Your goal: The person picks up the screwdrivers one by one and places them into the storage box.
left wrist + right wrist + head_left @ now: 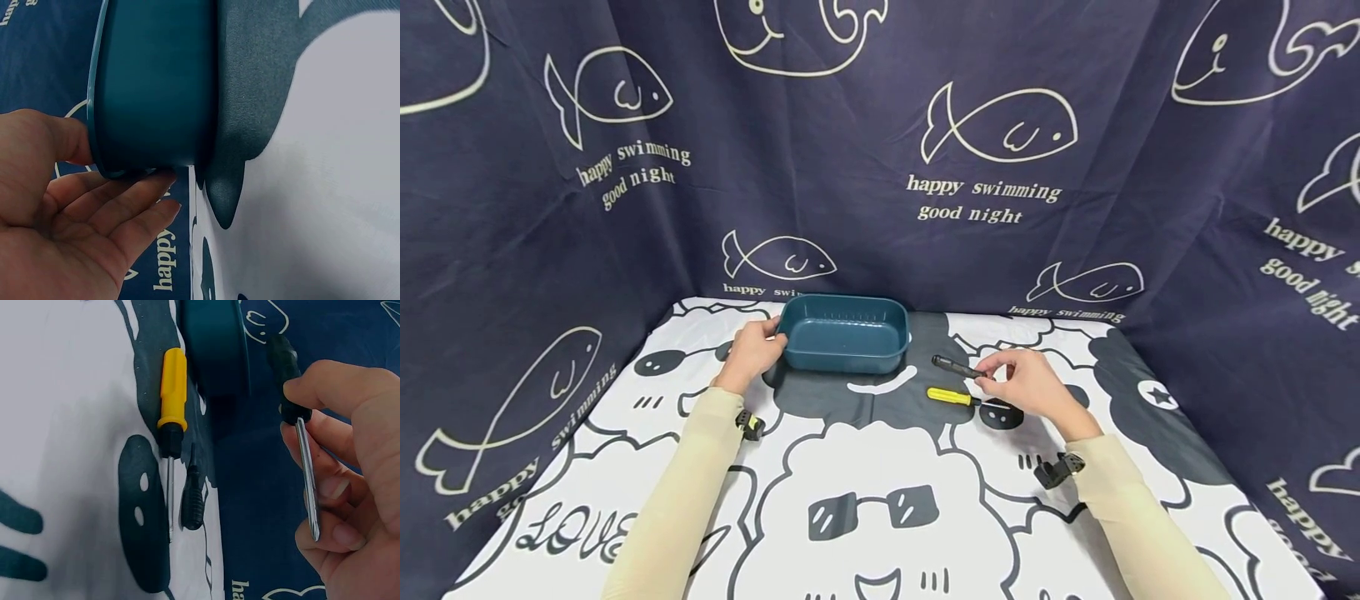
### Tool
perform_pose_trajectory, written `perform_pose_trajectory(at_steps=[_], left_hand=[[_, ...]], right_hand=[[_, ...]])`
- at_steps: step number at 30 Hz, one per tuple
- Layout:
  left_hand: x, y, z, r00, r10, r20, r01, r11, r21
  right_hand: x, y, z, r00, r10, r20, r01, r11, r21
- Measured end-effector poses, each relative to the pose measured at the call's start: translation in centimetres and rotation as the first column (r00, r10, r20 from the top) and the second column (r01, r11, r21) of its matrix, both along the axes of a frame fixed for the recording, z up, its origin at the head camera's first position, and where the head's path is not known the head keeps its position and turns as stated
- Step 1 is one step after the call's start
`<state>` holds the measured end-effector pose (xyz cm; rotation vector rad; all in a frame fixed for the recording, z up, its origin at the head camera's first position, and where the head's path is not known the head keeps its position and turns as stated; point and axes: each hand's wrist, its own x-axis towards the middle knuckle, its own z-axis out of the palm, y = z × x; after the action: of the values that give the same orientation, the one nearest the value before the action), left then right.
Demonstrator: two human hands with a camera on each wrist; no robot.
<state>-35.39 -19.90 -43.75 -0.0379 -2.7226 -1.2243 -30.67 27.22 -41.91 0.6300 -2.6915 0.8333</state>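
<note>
At the back of the table stands a teal rectangular plastic basin (850, 360). My left hand (754, 348) holds its left end, the thumb on the rim and the fingers against the end wall, as the left wrist view shows. My right hand (1024, 380) pinches a black-handled screwdriver (289, 375) between thumb and fingers, above the table, its metal shaft pointing back toward the palm. Below it lies a yellow-handled screwdriver (951, 396) with a black collar. Beside that, in the right wrist view, lies a small black-handled screwdriver (192, 501), hidden behind my hand in the head view.
A white cloth with dark sheep drawings (880, 467) covers the table. Navy curtains (865, 150) printed with fish and words rise behind and at both sides. The basin stands close to the back curtain.
</note>
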Motion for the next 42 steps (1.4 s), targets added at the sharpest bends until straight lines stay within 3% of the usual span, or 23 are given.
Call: perform_pose_trajectory(at_steps=[15, 42], left_hand=[[0.1, 0.0, 0.1, 1.000, 0.000, 0.006, 0.001, 1.000, -0.004], [0.0, 0.0, 0.1, 1.000, 0.002, 0.019, -0.002, 1.000, 0.004]], right_hand=[[-0.9, -1.6, 1.0, 0.998, -0.067, -0.014, 0.067, 0.997, -0.030], [-1.9, -4.4, 1.2, 0.997, -0.083, 0.002, 0.083, 0.993, -0.085]])
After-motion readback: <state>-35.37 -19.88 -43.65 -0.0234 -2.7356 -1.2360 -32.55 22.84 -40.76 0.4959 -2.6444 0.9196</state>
